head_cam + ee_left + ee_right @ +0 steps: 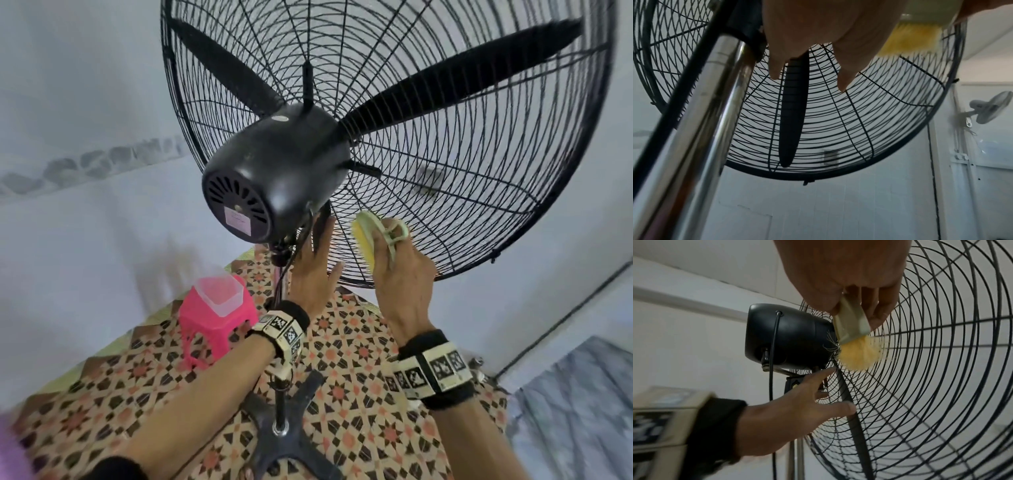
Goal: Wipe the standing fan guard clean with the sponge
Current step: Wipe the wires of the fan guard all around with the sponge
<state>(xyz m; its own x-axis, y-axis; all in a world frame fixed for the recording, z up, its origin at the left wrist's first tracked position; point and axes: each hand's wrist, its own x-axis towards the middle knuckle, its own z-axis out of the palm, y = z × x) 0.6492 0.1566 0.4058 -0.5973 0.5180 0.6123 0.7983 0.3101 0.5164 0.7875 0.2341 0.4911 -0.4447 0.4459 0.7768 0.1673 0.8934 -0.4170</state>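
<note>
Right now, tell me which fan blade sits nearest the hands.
The lower blade, hanging straight down behind the guard just past the left hand. The other two blades angle upward, away from both hands.

A pink plastic stool [215, 329] stands on the patterned tile floor [359, 404], below and to the left of the fingers, with a clear plastic container [222, 292] resting on its seat. Pale walls [85, 240] rise behind. Off to the right of the fingers, a small white wall fan [991, 109] hangs on the wall, and a thin dark cable [933, 178] runs down beside it.
</note>
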